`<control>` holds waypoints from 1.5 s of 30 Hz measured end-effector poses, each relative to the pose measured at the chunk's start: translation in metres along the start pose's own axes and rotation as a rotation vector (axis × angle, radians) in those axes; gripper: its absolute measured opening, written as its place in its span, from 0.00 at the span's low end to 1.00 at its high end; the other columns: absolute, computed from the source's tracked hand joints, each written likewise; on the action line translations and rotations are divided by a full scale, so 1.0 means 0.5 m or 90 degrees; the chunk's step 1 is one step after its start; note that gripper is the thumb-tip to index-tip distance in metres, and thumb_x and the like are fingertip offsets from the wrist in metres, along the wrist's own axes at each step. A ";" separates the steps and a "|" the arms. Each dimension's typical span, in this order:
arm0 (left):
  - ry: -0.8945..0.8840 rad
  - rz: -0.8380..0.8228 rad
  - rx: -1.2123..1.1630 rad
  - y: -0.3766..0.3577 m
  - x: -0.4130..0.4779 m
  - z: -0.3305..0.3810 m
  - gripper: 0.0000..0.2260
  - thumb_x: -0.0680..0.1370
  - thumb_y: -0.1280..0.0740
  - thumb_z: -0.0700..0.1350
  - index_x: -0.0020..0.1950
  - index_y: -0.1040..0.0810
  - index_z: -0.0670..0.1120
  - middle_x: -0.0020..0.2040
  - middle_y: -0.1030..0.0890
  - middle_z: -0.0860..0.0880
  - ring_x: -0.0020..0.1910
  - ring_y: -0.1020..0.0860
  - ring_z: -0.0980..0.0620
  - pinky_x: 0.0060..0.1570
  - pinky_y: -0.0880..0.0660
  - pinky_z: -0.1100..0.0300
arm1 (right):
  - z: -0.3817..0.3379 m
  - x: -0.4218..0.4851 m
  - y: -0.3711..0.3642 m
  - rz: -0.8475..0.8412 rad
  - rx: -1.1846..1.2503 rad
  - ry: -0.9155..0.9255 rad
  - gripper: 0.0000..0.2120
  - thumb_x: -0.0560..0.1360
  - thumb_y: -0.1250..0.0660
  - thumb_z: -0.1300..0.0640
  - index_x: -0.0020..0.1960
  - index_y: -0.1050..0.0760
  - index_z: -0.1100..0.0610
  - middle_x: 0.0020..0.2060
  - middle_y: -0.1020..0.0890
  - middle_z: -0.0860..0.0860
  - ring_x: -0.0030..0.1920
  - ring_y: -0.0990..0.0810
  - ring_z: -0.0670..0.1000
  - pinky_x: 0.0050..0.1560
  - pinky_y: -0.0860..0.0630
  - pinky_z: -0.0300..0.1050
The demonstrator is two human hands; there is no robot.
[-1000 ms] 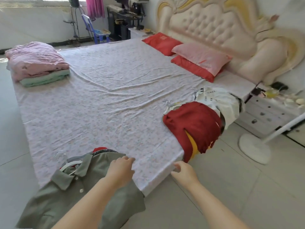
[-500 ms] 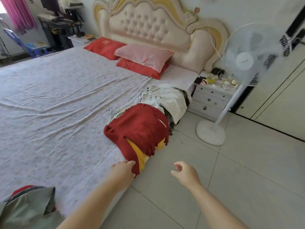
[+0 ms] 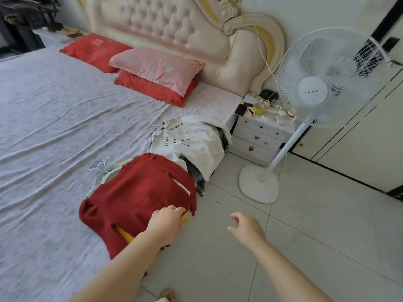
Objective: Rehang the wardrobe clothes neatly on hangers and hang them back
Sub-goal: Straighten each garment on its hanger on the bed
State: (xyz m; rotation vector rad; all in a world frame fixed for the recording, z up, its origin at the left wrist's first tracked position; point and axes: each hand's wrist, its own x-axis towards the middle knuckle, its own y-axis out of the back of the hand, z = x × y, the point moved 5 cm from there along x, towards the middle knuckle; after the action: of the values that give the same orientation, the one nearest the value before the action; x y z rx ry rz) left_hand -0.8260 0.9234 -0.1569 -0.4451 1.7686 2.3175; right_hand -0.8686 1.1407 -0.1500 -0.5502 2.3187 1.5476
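Left hand (image 3: 166,221) on hem of red top (image 3: 135,192) at bed (image 3: 54,127) edge, fingers curled, grip can't tell; right hand (image 3: 246,227) loose, holding nothing, over floor (image 3: 316,225).

A red garment (image 3: 135,199) over a yellow one (image 3: 125,234) lies on hangers (image 3: 99,168) at the bed edge.
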 end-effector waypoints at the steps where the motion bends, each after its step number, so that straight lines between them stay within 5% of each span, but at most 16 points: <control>1: -0.003 -0.005 0.000 0.014 0.034 0.007 0.21 0.79 0.42 0.50 0.72 0.37 0.52 0.65 0.29 0.49 0.65 0.30 0.47 0.63 0.35 0.54 | 0.001 0.030 0.020 0.001 -0.003 0.000 0.20 0.76 0.35 0.53 0.66 0.31 0.54 0.62 0.25 0.49 0.61 0.27 0.49 0.57 0.32 0.38; 9: 0.008 -0.013 0.001 0.097 0.290 0.058 0.22 0.78 0.40 0.50 0.71 0.37 0.52 0.66 0.29 0.49 0.65 0.31 0.47 0.62 0.34 0.53 | 0.024 0.284 0.134 -0.029 -0.035 0.018 0.19 0.75 0.35 0.53 0.65 0.31 0.54 0.61 0.25 0.50 0.61 0.27 0.50 0.58 0.31 0.40; 21: 0.178 -0.001 -0.059 0.230 0.614 0.100 0.22 0.78 0.40 0.50 0.72 0.39 0.52 0.68 0.31 0.48 0.65 0.31 0.45 0.63 0.36 0.52 | -0.002 0.699 0.335 -0.115 -0.141 0.137 0.20 0.76 0.36 0.54 0.68 0.32 0.53 0.63 0.27 0.51 0.61 0.26 0.52 0.59 0.28 0.45; 33: 0.273 -0.021 -0.126 0.270 0.864 -0.062 0.21 0.78 0.41 0.50 0.71 0.37 0.51 0.67 0.31 0.49 0.63 0.29 0.46 0.60 0.34 0.53 | -0.206 1.021 0.350 -0.203 -0.232 0.201 0.20 0.75 0.36 0.57 0.66 0.31 0.57 0.64 0.27 0.54 0.63 0.28 0.53 0.55 0.31 0.40; 37: 0.313 -0.015 -0.169 0.288 0.920 -0.137 0.21 0.78 0.40 0.49 0.71 0.37 0.51 0.66 0.29 0.49 0.63 0.29 0.46 0.60 0.33 0.52 | -0.313 1.116 0.348 -0.209 -0.269 0.233 0.16 0.74 0.38 0.58 0.62 0.27 0.56 0.58 0.24 0.55 0.57 0.24 0.55 0.55 0.26 0.46; 45: 0.424 0.019 -0.236 0.329 0.988 -0.275 0.17 0.77 0.40 0.48 0.66 0.32 0.49 0.63 0.27 0.48 0.59 0.27 0.46 0.53 0.31 0.55 | -0.504 1.267 0.303 -0.271 -0.329 0.333 0.21 0.75 0.36 0.56 0.67 0.32 0.55 0.62 0.27 0.53 0.60 0.27 0.53 0.59 0.29 0.46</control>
State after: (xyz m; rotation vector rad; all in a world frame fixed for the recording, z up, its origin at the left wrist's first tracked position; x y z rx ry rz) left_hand -1.3266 0.7325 -0.2141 -1.3954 1.5455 2.7246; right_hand -1.5074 0.8661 -0.2161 -1.6238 1.8856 1.9345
